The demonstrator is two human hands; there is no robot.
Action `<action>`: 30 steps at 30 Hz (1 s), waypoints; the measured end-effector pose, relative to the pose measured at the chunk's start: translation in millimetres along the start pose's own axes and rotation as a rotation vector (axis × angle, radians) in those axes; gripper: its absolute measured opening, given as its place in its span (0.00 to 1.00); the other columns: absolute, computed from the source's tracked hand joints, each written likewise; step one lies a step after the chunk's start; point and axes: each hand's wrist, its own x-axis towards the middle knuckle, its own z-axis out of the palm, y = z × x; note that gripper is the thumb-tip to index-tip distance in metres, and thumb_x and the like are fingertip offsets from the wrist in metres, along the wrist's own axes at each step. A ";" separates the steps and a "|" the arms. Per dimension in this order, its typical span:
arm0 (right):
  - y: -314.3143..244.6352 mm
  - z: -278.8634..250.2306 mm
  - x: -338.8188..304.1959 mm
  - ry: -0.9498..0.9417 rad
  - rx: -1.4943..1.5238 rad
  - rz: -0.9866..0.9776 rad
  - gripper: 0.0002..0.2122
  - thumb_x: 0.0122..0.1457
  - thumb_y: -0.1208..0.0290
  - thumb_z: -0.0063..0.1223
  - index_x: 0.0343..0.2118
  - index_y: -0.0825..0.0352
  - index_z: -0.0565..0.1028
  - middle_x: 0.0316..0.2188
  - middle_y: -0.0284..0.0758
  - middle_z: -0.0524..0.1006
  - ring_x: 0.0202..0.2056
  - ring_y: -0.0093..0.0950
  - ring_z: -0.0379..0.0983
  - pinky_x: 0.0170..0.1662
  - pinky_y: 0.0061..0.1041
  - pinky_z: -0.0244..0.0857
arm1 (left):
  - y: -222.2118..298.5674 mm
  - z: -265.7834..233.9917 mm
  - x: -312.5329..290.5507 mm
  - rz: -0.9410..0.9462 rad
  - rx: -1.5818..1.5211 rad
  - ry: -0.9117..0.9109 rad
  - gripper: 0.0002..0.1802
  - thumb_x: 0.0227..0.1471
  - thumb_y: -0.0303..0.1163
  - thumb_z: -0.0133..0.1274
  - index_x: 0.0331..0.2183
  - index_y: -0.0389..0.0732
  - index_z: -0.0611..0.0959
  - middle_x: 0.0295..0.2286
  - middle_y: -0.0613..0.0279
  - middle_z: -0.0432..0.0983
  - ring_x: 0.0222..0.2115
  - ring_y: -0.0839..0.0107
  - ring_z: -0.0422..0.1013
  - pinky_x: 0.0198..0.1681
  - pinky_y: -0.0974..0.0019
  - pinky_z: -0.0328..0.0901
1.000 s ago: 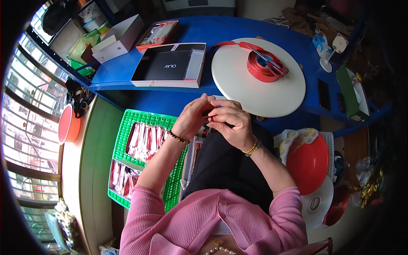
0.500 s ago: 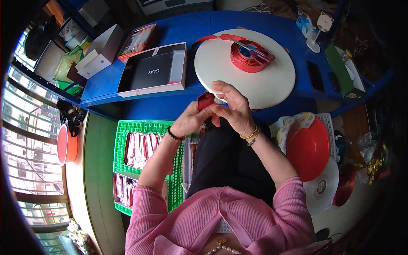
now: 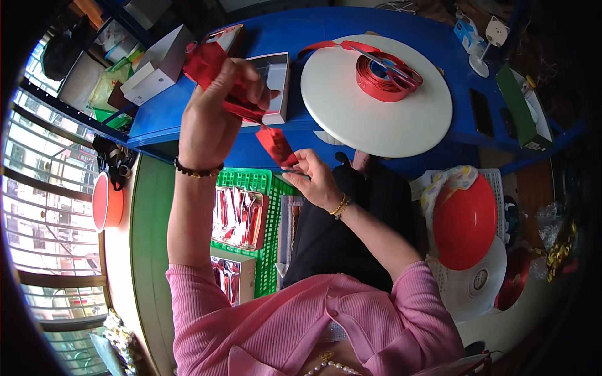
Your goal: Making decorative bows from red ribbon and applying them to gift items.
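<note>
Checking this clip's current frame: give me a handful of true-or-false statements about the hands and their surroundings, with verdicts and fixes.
1. The left hand grips red ribbon. True.
2. The right hand is flat on the person's lap. False: it is raised, with the lower end of the red ribbon at its fingertips.
3. A box of shiny packets sits in the green basket. True.
4. The scissors lie in the green basket. False: they lie on the ribbon roll.
5. The ribbon roll rests on the white round board. True.
6. The red bowl is left of the green basket. False: it is to the right.
</note>
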 end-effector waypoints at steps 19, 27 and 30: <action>-76.6 -48.2 27.1 0.096 0.434 -0.099 0.06 0.52 0.79 0.55 0.33 0.70 0.75 0.43 0.38 0.72 0.45 0.24 0.68 0.50 0.23 0.62 | -131.8 19.0 -43.7 -0.230 -0.021 0.210 0.41 0.50 0.67 0.34 0.45 0.38 0.69 0.31 0.71 0.70 0.30 0.82 0.64 0.32 0.77 0.61; -66.2 -46.5 26.5 0.297 0.279 -0.120 0.04 0.52 0.77 0.55 0.29 0.71 0.76 0.38 0.34 0.74 0.42 0.22 0.68 0.48 0.23 0.61 | -134.8 23.1 -54.8 -0.372 0.274 -0.088 0.08 0.54 0.32 0.51 0.33 0.38 0.74 0.25 0.74 0.68 0.26 0.85 0.62 0.27 0.78 0.58; -60.6 -44.6 27.7 0.327 0.205 -0.098 0.05 0.52 0.75 0.56 0.29 0.71 0.75 0.35 0.35 0.74 0.42 0.23 0.68 0.47 0.24 0.60 | -138.7 25.7 -56.0 -0.347 0.247 -0.019 0.08 0.56 0.32 0.48 0.35 0.37 0.74 0.25 0.73 0.69 0.25 0.85 0.62 0.28 0.77 0.59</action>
